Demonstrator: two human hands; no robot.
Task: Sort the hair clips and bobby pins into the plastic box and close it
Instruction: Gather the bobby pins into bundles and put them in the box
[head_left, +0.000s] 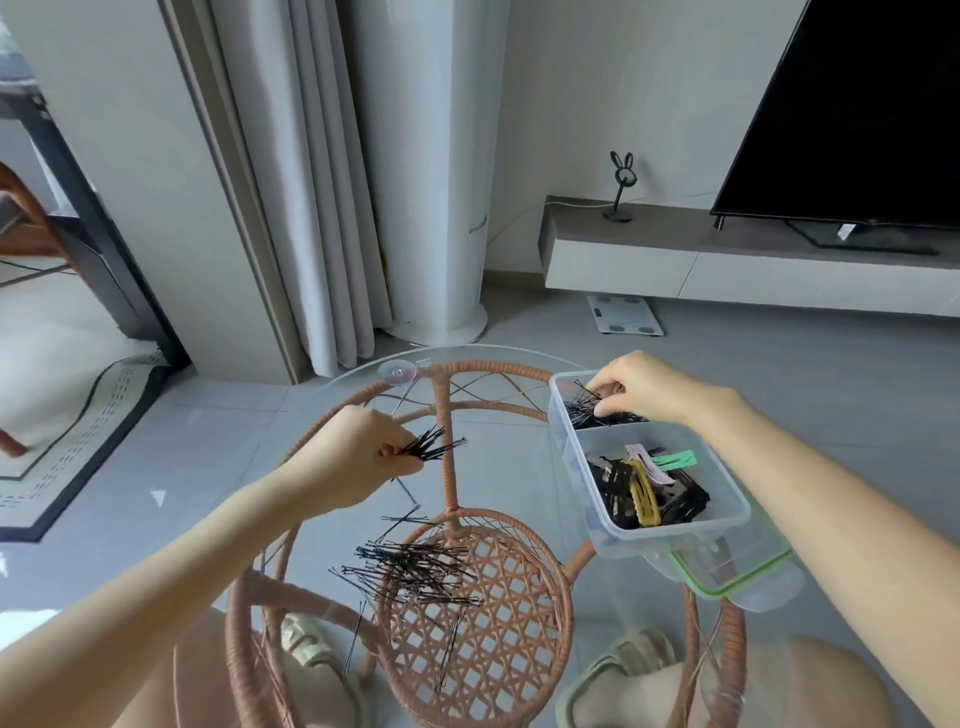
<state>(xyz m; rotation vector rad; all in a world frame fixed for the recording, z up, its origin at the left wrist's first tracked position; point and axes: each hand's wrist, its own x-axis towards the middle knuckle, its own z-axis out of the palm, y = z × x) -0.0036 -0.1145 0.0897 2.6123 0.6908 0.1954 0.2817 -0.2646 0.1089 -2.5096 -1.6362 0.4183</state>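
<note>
Left hand (358, 457), at 10 o'clock of the glass table (498, 457): thumb and fingertips clamp one end of a bunch (434, 446) of black bobby pins, whose free ends fan out toward 3 o'clock above the glass. Right hand (644, 387), at 2 o'clock: fingers curl down into the box (660, 536), with thumb and fingertips closed on the boxed pins (589, 413).

The clear box stands at the table's 3 o'clock edge, open, and is split into two compartments. The far one, at 12 o'clock, holds only black pins. The near one, at 6 o'clock, holds the clips (647, 491): black, yellow, pink and green, heaped together. The lid (727, 590), clear with a green rim, lies partly under the box's near end, jutting out at 5 o'clock.

A loose pile (415, 571) of pins lies on the glass at 6 o'clock, with a few strays just beside it, well apart from the box. A rattan frame (447, 415) shows through the glass.
</note>
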